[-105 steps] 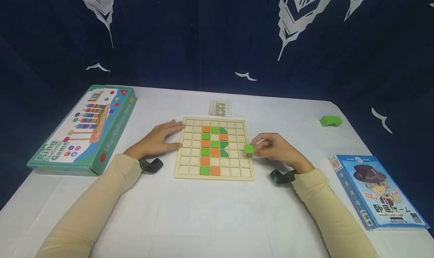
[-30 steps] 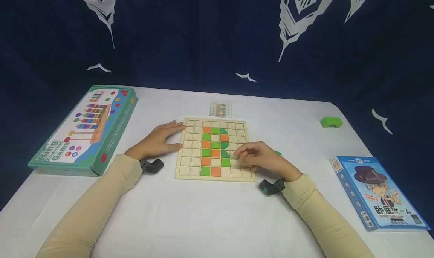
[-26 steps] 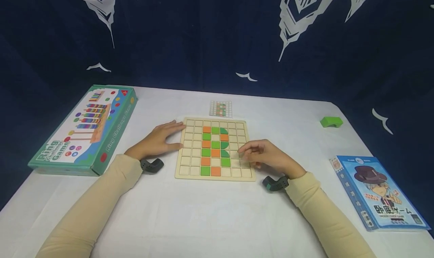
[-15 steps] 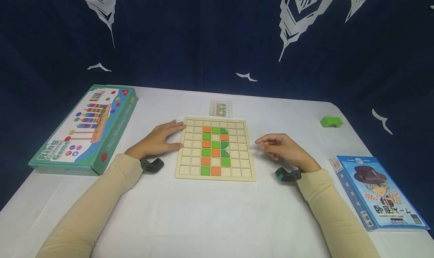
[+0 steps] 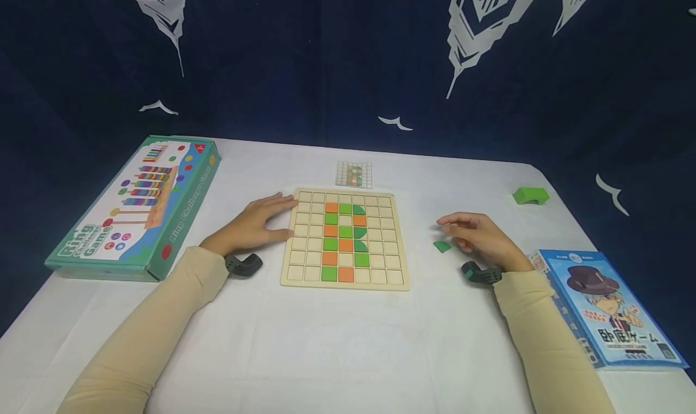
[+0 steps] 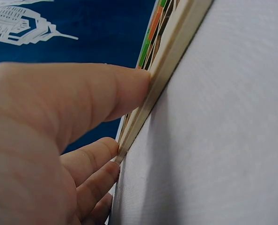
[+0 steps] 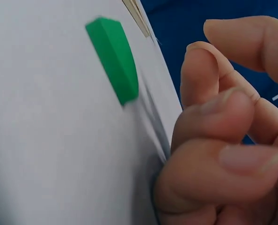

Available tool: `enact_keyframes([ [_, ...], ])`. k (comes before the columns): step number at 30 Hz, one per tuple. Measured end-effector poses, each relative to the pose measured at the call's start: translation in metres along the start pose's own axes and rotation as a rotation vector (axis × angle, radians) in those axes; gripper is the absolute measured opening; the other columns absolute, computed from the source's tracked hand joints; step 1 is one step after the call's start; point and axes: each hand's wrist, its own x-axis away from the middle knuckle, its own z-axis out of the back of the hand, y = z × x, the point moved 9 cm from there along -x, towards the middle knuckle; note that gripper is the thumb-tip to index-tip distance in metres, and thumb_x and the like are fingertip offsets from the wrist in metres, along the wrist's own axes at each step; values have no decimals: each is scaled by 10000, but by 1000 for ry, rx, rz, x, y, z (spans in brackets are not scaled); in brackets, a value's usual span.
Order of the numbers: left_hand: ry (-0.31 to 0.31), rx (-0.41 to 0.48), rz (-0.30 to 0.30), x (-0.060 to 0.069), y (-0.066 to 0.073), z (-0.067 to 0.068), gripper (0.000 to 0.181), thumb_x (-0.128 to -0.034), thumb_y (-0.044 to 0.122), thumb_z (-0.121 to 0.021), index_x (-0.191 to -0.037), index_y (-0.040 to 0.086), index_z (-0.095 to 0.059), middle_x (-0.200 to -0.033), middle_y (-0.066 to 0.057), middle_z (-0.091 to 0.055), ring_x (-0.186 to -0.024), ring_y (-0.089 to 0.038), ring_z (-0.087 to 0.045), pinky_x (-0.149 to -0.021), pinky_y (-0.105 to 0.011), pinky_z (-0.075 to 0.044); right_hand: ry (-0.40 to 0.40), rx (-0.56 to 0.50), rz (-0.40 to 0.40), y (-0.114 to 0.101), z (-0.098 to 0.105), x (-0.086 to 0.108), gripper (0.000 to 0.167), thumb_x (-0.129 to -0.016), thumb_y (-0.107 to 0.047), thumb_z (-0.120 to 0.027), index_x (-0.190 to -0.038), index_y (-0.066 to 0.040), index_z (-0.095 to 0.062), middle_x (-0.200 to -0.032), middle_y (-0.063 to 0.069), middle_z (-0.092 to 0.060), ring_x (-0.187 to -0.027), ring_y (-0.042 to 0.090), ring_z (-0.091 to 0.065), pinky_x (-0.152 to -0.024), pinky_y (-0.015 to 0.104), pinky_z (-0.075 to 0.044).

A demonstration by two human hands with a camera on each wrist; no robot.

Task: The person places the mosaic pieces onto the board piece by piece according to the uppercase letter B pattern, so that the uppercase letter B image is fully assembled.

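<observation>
My left hand [image 5: 251, 223] rests at the left edge of a wooden grid board [image 5: 380, 278], thumb and fingertips touching its rim, as the left wrist view also shows. Orange, light green and dark green pieces fill several cells in the board's middle columns. Right of the board, my right hand [image 5: 481, 239] hovers over the cloth with loosely bent fingers and nothing between them. Just below its fingertips lies a dark green quarter-round block [image 5: 442, 246]. In the right wrist view that green block [image 7: 114, 60] is apart from the fingers.
A small printed pattern card [image 5: 354, 174] lies behind the board. The green game box [image 5: 136, 208] is at the left, a blue game box [image 5: 609, 311] at the right. A light green arch block [image 5: 530, 195] sits at the back right.
The light green square that my right hand pinched now sits in the board's fifth row. That hand has withdrawn rightward to the dark green block. My left hand has stayed put.
</observation>
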Motion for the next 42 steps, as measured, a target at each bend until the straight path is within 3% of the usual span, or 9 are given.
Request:
enact_keyframes([
  [10, -1, -5, 0, 0, 0, -1, 777, -1007, 344, -712, -1676, 94, -407, -1767, -142, -298, -1664, -363, -147, -1326, -627, -80, -52, 148, -23, 5, 1, 2, 392, -1011, -90, -724, -1335, 123, -667, -770, -16, -581, -581, 112, -447, -540, 228, -387],
  [18, 0, -10, -4, -1, -1, -1, 777, -1006, 343, -713, -1675, 90, -408, -1766, -137, -302, -1664, -363, -149, -1328, -619, -78, -146, 194, 50, -5, -8, 2, 418, -903, 3, -831, -1267, 162, -700, -809, -33, -629, -573, 68, -435, -524, 211, -399],
  [24, 1, -7, -2, 0, 0, -1, 775, -1008, 341, -712, -1674, 87, -408, -1767, -135, -301, -1664, -368, -146, -1327, -623, -76, -162, 245, 90, -9, -11, 2, 344, -884, 25, -837, -1174, 159, -710, -835, 27, -652, -617, 76, -512, -568, 222, -479],
  [29, 0, -4, -2, 0, 0, 0, 778, -1006, 342, -715, -1674, 88, -408, -1766, -139, -302, -1664, -363, -147, -1327, -622, -79, -181, 210, 89, -10, -14, 3, 266, -881, 53, -811, -1087, 132, -662, -888, 70, -650, -663, 104, -583, -607, 255, -560],
  [36, 0, -2, -5, -1, -1, -1, 774, -1008, 340, -717, -1673, 91, -410, -1766, -143, -301, -1664, -366, -148, -1325, -629, -82, -214, 124, 95, -16, -22, 3, 308, -971, 58, -677, -1245, 172, -597, -949, 101, -601, -749, 134, -670, -684, 284, -638],
  [42, 2, -4, -6, 0, 0, 0, 775, -1008, 340, -716, -1672, 84, -409, -1763, -145, -305, -1662, -374, -149, -1323, -635, -84, -204, 85, 84, -19, -28, 1, 265, -999, 32, -635, -1216, 184, -617, -978, 93, -683, -832, 118, -722, -778, 286, -658],
])
